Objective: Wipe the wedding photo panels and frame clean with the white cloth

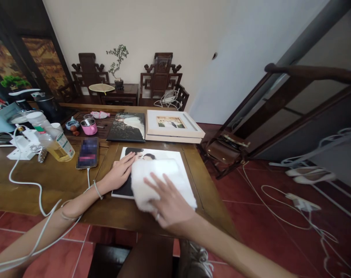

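A flat photo album or panel (179, 154), white with a picture of two people, lies on the wooden table in front of me. My left hand (122, 170) rests flat on its left part, fingers stretched out. Over the middle of the picture lies a folded white cloth (143, 173), fluffy like a towel. My right hand (172, 200), slightly blurred, presses on that cloth from above with its fingers spread over it and the thumb side tucked against its near edge. The cloth hides much of the picture.
Behind the album are a dark photo panel (126, 127) and a stacked pale picture frame (175, 137). To the left are a phone (87, 152) on a cable, a pink cup (89, 127), a bottle of yellow liquid (61, 148) and a power strip (26, 143). A chair (230, 150) stands right.
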### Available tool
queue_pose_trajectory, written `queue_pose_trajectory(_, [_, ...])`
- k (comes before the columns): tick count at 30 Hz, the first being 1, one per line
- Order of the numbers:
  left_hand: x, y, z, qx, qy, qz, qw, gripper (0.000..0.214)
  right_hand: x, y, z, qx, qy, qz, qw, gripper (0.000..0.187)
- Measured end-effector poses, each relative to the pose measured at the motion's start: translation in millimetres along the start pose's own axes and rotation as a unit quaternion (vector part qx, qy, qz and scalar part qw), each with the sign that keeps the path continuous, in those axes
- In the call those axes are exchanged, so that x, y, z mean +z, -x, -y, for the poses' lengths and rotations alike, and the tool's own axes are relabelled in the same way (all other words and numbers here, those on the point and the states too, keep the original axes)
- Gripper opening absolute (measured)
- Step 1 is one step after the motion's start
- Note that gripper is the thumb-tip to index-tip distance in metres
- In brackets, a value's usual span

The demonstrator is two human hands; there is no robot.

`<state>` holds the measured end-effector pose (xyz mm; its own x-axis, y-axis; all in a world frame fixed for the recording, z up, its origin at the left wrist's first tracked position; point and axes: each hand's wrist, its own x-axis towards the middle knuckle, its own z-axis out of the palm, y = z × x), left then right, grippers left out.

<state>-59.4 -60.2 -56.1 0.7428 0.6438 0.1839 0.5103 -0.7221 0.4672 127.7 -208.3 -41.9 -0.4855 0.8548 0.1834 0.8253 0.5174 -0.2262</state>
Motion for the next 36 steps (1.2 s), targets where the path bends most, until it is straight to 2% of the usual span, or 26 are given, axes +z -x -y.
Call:
queue_pose_trajectory(2, [0.3, 0.2, 2.1, 0.008, 0.004, 0.002, 1.000, 0.047, 0.5, 6.9, 11.6, -0.045, -0.027, 0.020, 0.998, 0.021])
queue_pose_trajectory(4, [1.3, 0.5, 3.7, 0.012, 0.005, -0.003, 1.000, 0.047, -2.8, 8.1, 8.5, -0.048, -0.037, 0.018, 0.998, 0.022])
queue_pose_trajectory(7, [4.1, 0.8, 4.9, 0.012, -0.006, -0.018, 1.000, 0.046, -13.2, -4.4, -21.6, 0.002, -0.021, -0.013, 1.000, 0.027])
queue_pose_trajectory(11, [7.1, 0.9, 6.1, 0.018, -0.016, -0.026, 0.999, 0.045, -25.5, -39.7, -71.2, 0.052, 0.019, -0.028, 0.998, 0.028])
queue_pose_trajectory(14, [7.3, 1.1, 6.5, 0.013, -0.011, -0.024, 1.000, 0.044, -27.7, -61.8, -84.8, 0.067, 0.029, -0.024, 0.997, 0.029])
queue_pose_trajectory(18, [6.0, 1.1, 5.2, -0.005, 0.002, -0.025, 1.000, 0.044, -24.8, -60.3, -62.5, 0.063, 0.027, -0.004, 0.998, 0.031])
queue_pose_trajectory(23, [4.2, 0.5, 2.4, -0.007, 0.010, -0.017, 1.000, 0.044, -23.1, -19.2, -5.6, 0.027, -0.033, 0.038, 0.998, 0.030])
queue_pose_trajectory(26, [3.5, 0.1, 1.2, -0.009, 0.005, -0.013, 1.000, 0.045, -22.9, 0.2, 12.9, 0.002, -0.055, 0.044, 0.998, 0.027])
queue_pose_trajectory(28, [3.5, 0.1, 1.1, -0.005, 0.001, -0.015, 1.000, 0.045, -22.6, 4.2, 9.2, 0.009, -0.057, 0.030, 0.998, 0.027])
queue_pose_trajectory(30, [3.8, 0.5, 1.3, 0.000, -0.003, -0.017, 1.000, 0.045, -22.6, 0.6, -5.9, 0.042, -0.041, 0.002, 0.998, 0.028])
queue_pose_trajectory(33, [4.8, 1.0, 1.8, 0.001, -0.005, -0.019, 1.000, 0.045, -23.4, -14.8, -34.3, 0.125, 0.013, -0.039, 0.991, 0.028])
queue_pose_trajectory(36, [4.8, 1.0, 1.5, 0.000, 0.006, -0.027, 1.000, 0.044, -23.0, -32.1, -46.8, 0.175, 0.044, -0.035, 0.983, 0.030])
